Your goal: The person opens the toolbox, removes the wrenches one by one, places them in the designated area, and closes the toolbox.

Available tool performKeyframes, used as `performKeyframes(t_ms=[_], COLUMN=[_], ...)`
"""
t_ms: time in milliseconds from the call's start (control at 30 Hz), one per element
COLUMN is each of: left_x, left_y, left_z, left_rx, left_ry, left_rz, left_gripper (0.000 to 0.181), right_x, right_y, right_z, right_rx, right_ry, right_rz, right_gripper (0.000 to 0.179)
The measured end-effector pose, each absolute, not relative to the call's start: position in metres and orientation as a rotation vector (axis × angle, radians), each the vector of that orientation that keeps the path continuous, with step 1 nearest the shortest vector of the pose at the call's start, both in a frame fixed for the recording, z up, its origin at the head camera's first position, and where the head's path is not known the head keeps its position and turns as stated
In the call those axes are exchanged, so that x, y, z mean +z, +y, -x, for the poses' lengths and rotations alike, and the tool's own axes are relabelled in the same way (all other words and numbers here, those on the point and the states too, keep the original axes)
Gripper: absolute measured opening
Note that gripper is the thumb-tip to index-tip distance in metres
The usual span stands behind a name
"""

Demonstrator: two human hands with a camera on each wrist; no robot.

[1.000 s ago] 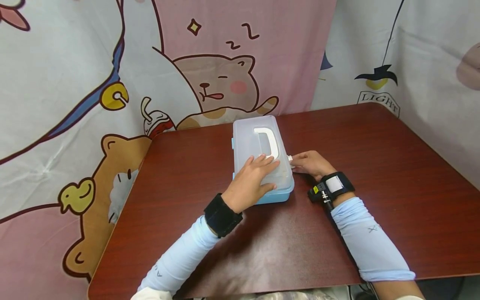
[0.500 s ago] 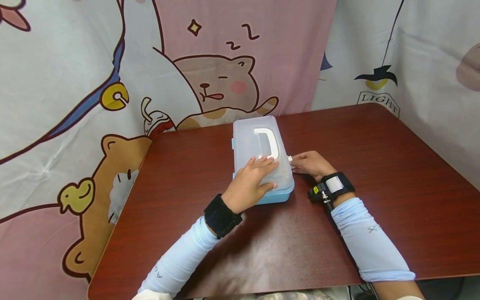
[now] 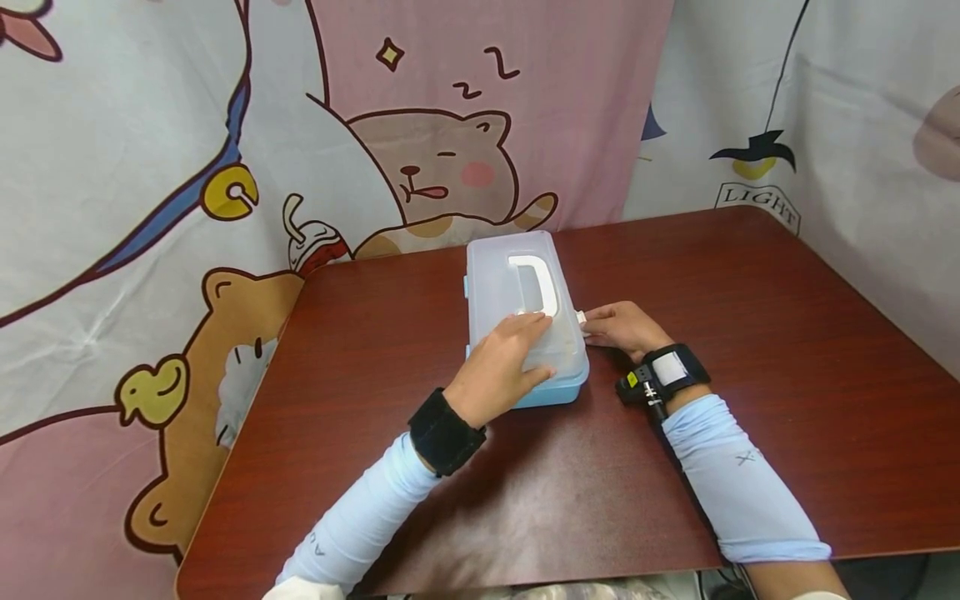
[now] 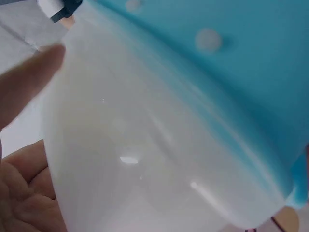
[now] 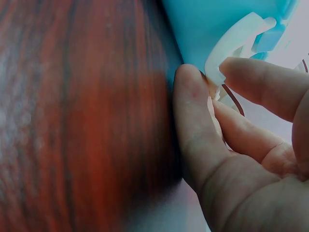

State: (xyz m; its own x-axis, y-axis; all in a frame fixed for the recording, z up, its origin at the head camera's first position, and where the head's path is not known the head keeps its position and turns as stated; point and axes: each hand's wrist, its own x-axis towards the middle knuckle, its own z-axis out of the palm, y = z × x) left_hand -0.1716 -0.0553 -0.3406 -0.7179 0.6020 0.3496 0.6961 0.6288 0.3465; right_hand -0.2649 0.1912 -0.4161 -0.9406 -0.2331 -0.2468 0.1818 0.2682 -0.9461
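Note:
A storage box (image 3: 495, 275) with a translucent lid, a light blue base and a white carry handle (image 3: 546, 285) stands lengthwise on the table. My left hand (image 3: 501, 367) lies over the near part of the lid, fingers loosely together beside the handle's near end. In the left wrist view the cloudy lid (image 4: 145, 121) fills the middle, and the palm shows at lower left. At the box's right side, my right hand (image 3: 626, 327) pinches a white latch (image 5: 231, 43) between thumb and fingers. The latch stands out at a slant from the blue wall.
The reddish-brown wooden table (image 3: 750, 333) spreads on both sides of the box. Behind it hangs a cartoon-print curtain (image 3: 585, 125). Dark wrist straps (image 3: 446, 431) sit on both arms, and cables show below the table's front edge.
The fingers of my left hand, spread on the lid before, have drawn together and bent slightly. My right hand and the box stay in the same place.

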Motion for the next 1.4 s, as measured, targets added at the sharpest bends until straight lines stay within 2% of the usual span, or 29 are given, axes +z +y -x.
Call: performKeyframes(t_ms=[133,367,1400], left_x=[-0.344,-0.345,-0.347], left_y=[-0.053,-0.052,-0.063], left_z=[0.171,0.171,0.173], left_rx=[-0.614,-0.521,-0.808], left_ry=[-2.610,-2.560,-2.438], left_rz=[1.099,1.095,1.066], left_gripper=[0.068,0.063,0.065], right_x=[-0.417,-0.415,-0.415], right_y=[0.191,0.191,0.192], right_z=[0.265,0.264,0.264], right_rx=[-1.715,-1.697,-1.686], right_ry=[2.200,2.220,2.233], right_rz=[0.043,0.032,0.020], right_gripper=[0.044,0.042,0.043])
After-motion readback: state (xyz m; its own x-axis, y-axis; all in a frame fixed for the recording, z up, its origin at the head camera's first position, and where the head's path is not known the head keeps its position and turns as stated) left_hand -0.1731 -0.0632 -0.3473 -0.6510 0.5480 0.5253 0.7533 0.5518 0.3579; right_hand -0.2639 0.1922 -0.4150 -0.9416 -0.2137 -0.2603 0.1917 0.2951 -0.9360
